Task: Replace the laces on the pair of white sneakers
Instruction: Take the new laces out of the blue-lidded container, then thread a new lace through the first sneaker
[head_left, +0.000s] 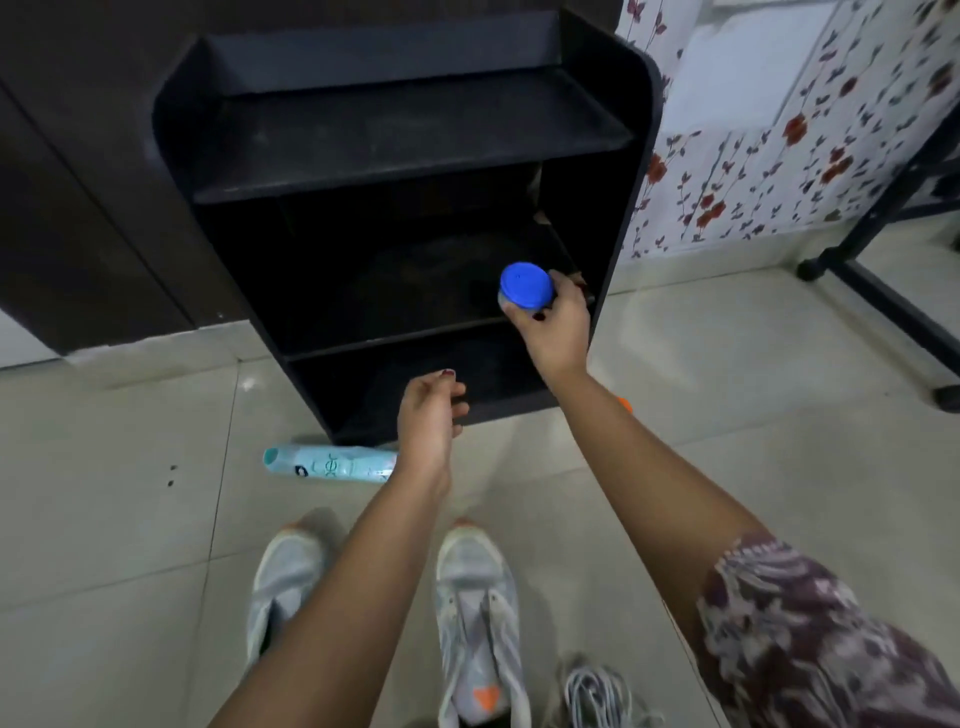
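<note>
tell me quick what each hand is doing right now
left hand: open, fingers loosely curled, holding nothing
right hand: closed, holding the blue-lidded jar in front of the black shelf unit

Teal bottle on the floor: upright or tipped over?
Tipped over. The bottle lies flat on its side on the tiles, lengthwise left to right, just before the black shelf.
</note>
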